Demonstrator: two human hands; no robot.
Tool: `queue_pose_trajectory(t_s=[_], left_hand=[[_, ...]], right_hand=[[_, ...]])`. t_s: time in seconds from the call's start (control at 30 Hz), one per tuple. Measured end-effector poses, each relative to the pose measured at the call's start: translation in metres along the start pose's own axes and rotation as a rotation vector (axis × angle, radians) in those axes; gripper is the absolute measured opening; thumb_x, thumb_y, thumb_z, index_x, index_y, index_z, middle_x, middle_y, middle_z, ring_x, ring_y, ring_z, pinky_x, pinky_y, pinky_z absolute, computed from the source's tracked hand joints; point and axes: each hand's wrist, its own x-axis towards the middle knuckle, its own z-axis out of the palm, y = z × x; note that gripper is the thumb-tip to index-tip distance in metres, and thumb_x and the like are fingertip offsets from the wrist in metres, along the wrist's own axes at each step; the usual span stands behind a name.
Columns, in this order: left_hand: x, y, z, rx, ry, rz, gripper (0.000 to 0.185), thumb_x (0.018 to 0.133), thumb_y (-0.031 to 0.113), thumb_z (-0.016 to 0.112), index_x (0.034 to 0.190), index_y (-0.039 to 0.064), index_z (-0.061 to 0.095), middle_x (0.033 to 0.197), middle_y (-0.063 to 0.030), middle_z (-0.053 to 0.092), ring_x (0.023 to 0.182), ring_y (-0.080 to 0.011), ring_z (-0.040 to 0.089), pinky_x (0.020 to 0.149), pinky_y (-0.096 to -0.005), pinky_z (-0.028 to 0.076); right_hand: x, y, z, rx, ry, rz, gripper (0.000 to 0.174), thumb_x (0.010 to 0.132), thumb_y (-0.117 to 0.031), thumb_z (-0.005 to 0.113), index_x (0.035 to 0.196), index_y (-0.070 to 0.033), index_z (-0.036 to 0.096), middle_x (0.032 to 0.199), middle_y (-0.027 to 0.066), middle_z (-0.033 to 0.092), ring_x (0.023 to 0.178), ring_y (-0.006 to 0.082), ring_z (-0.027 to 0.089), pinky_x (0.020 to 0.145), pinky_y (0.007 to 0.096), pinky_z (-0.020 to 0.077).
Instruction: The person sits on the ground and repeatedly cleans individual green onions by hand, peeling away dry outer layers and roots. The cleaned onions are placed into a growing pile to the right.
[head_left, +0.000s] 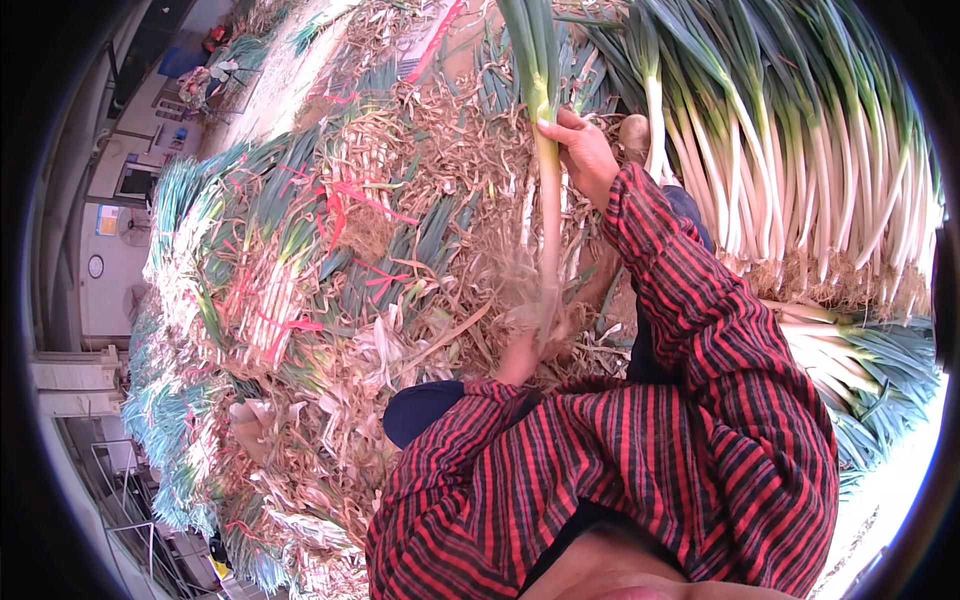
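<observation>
My right hand (589, 154) is closed around a long green onion (550, 195), thumb at the point where the white shank turns green. The stalk stands lengthwise before me, leaves away from me and root end towards me. My left hand (519, 361) is at that lower end, blurred, with its fingers partly hidden behind the stalk; I cannot tell how it grips. Dry peeled husks (450, 300) lie around and under both hands. Beyond my right wrist, another green onion (655, 120) leans beside a row of clean, white-shanked onions (795, 172).
On the left are unpeeled onion bundles (277, 300) tied with red strips (360, 199). More onions (855, 360) lie by my right elbow. A rounded brown object (634, 133) sits beside my right hand. At the far left are a wall clock (95, 266) and a fan (135, 227).
</observation>
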Motion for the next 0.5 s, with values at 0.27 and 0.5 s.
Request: queue_pose_trajectory(t_s=[0.27,0.5], left_hand=[[0.046,0.072,-0.073,-0.711,0.310,0.262,0.039,0.088,0.026,0.059,0.115,-0.001,0.052,0.096,-0.0110,0.063,0.088,-0.0195,0.060,0.077,-0.0338,0.047],[0.022,0.097,-0.052,-0.869,0.080,0.082,0.020,0.092,0.021,0.052,0.101,0.002,0.051,0.066,-0.0016,0.053,0.051,-0.0083,0.048,0.045,-0.0230,0.039]], right_hand=[[-0.004,0.019,0.007,0.191,0.085,0.069,0.034,0.086,-0.011,0.061,0.119,-0.005,0.055,0.095,0.0040,0.062,0.083,0.0145,0.056,0.072,0.0285,0.0450],[-0.019,0.014,0.019,-0.344,0.280,0.014,0.027,0.087,-0.018,0.061,0.105,-0.001,0.049,0.077,0.0039,0.057,0.064,0.0120,0.051,0.057,0.0277,0.0446]])
